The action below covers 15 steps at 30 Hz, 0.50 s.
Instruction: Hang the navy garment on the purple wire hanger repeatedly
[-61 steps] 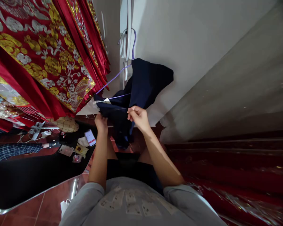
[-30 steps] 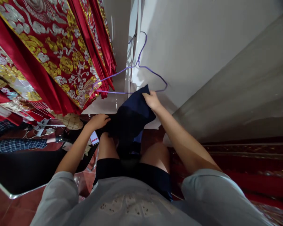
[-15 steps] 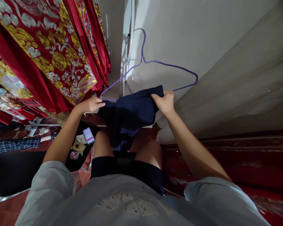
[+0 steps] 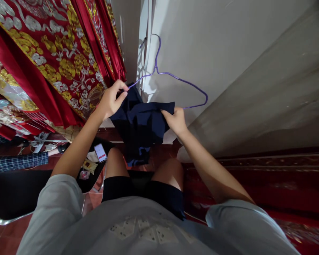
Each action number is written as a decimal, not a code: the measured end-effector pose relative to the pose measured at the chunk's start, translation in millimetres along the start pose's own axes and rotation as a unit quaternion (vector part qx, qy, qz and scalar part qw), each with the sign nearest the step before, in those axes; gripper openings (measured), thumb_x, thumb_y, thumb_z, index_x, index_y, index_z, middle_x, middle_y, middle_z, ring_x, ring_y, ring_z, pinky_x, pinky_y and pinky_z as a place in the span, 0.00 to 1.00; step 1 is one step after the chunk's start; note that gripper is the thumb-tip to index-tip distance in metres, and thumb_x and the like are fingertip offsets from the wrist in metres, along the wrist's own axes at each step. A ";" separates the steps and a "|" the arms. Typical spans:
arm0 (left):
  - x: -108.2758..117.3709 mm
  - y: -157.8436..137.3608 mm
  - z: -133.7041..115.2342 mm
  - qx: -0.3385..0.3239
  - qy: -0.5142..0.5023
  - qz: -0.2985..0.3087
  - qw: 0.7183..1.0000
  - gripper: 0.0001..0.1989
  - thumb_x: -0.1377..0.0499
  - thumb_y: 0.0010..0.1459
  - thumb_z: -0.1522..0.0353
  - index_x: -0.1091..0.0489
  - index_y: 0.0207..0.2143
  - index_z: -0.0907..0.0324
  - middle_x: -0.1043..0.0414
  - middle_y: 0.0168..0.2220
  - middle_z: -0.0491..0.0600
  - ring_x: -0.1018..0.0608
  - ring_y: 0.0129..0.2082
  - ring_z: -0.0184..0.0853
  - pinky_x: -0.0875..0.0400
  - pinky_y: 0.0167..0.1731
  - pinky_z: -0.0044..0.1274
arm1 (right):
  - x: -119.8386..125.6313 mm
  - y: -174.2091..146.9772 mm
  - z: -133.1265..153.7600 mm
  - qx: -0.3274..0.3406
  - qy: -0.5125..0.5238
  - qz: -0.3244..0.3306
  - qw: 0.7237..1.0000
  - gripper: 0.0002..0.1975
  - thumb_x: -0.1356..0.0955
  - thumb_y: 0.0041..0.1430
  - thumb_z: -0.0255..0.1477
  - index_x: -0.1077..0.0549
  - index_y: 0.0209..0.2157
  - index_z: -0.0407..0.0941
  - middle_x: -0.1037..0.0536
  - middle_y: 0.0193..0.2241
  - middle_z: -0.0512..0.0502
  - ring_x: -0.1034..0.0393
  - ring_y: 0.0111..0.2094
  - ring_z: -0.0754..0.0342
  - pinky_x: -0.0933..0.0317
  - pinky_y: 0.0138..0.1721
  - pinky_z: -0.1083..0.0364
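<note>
A dark navy garment [image 4: 146, 122] hangs in folds between my hands; its exact kind is not plain. A purple wire hanger [image 4: 184, 80] stands above it with its hook upward, and its left end is covered by cloth and fingers. With thumb and fingers closed, my left hand [image 4: 113, 99] grips the garment at the hanger's left arm. My right hand [image 4: 177, 120] pinches the garment's upper right edge, below the hanger's bare right end. The hanger's lower bar is mostly hidden behind the cloth.
Red cloths embroidered in gold and silver [image 4: 66, 65] hang at left. A phone [image 4: 100, 152] and small packets [image 4: 89, 165] lie on a black surface by my left knee. Another person's plaid sleeve [image 4: 18, 162] shows at far left. A pale wall [image 4: 228, 42] stands ahead.
My left hand has moved up and right along the hanger, bringing cloth over its left end. The hanger and my right hand have shifted left, the right hand keeping its hold.
</note>
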State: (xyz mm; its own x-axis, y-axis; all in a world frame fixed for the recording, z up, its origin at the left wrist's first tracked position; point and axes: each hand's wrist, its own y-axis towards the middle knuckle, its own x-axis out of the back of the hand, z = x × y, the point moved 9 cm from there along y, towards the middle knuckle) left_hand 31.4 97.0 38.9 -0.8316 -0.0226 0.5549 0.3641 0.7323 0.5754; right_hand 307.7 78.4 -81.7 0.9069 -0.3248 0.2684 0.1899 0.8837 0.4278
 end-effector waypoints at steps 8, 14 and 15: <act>-3.5 12.9 4.4 -0.043 0.045 0.032 0.998 0.08 0.44 0.63 0.67 0.25 0.36 0.56 0.25 0.36 0.53 0.24 0.37 0.39 0.28 0.47 0.32 | 107.0 14.1 8.3 -0.001 0.005 -0.169 0.986 0.23 0.24 0.49 0.18 0.20 0.48 0.41 0.19 0.45 0.36 0.27 0.30 0.56 0.35 0.35 0.55; 23.3 14.7 10.9 -0.021 0.054 -0.048 0.997 0.12 0.43 0.66 0.58 0.27 0.34 0.54 0.27 0.35 0.53 0.25 0.41 0.41 0.31 0.53 0.33 | 103.5 32.3 0.0 -0.212 0.091 0.056 0.971 0.01 0.24 0.54 0.21 0.18 0.30 0.38 0.20 0.26 0.41 0.29 0.24 0.58 0.35 0.33 0.52; 21.3 14.2 13.2 -0.013 0.051 -0.039 0.998 0.13 0.44 0.66 0.57 0.27 0.35 0.55 0.27 0.36 0.53 0.24 0.41 0.41 0.32 0.54 0.32 | 96.7 33.5 5.4 -0.215 0.094 0.077 0.969 0.04 0.26 0.60 0.24 0.18 0.30 0.38 0.20 0.26 0.40 0.28 0.24 0.58 0.34 0.32 0.51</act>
State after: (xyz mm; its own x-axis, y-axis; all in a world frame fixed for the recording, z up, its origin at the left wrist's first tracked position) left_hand 13.2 115.9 50.9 -0.8116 -0.1492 0.5648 0.3112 0.7079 0.6341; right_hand 399.8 74.8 -36.7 0.9819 -0.1460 0.1211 0.1489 0.9887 -0.0152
